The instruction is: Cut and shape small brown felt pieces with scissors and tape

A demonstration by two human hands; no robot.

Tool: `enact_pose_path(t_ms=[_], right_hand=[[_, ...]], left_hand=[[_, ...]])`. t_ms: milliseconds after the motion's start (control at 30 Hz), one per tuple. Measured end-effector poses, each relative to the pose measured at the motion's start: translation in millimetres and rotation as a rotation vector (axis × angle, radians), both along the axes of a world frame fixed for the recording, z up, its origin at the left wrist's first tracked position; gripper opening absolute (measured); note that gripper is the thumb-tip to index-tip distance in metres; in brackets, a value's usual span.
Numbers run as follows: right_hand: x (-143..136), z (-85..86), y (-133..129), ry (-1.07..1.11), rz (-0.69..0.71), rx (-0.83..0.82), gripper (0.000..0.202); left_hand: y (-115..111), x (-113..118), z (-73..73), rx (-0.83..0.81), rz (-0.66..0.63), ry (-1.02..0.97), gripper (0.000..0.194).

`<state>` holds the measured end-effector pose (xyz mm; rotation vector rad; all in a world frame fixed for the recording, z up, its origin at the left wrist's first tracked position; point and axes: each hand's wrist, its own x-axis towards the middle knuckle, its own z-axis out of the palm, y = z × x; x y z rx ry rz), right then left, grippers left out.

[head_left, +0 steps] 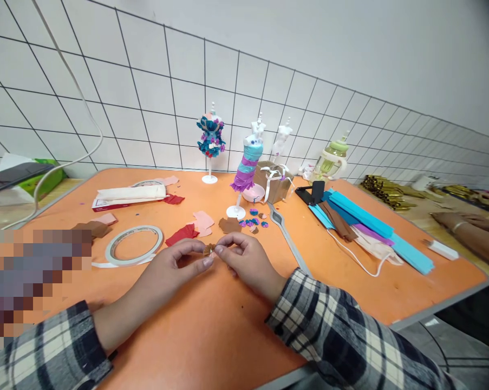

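Between my two hands is a small gathered piece of brown crepe paper (209, 249). The fingertips of my left hand (183, 261) pinch it from one side, and those of my right hand (244, 255) from the other. Just beyond my fingers lie a brown paper scrap (230, 225), a red paper piece (182, 234) and pink paper (203, 222). Several small blue, purple and brown paper flowers (252, 222) are scattered farther right. Behind them stands a small mannequin in a blue and purple paper dress (249, 162).
A roll of white tape (113, 246) lies left. A second dressed mannequin (210, 135), a cardboard box (274, 187) and a green-lidded bottle (331, 160) stand at the back. Crepe paper strips (362, 216) and scissors (282, 225) lie right. Another person's hands (467, 225) rest at far right.
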<state>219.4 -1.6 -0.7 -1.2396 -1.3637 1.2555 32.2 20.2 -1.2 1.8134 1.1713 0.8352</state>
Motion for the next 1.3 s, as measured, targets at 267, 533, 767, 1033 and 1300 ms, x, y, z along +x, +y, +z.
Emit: enact_pose_path(t_ms=[267, 533, 767, 1033, 1300], right_hand=[[1.5, -1.5, -1.4, -0.207, 0.023, 0.206, 0.025], [0.4, -1.5, 0.4, -0.234, -0.04, 0.091, 0.01], [2.9, 1.6, 1.3, -0.171, -0.011, 0.072, 0.008], [-0.8, -3.4, 1.1, -0.007, -0.064, 0.05, 0.014], [1.5, -3.4, 0.7, -0.087, -0.021, 0.108, 0.017]], left_hand=[[1.6, -1.3, -3.4, 0.064, -0.095, 0.046, 0.03], [0.4, 0.2, -1.4, 0.276, -0.027, 0.2, 0.026], [0.4, -0.2, 0.4, 0.229, 0.006, 0.182, 0.033], [1.3, 0.6, 0.6, 0.13, 0.024, 0.094, 0.038], [1.8, -2.0, -1.8, 0.144, -0.066, 0.098, 0.033]])
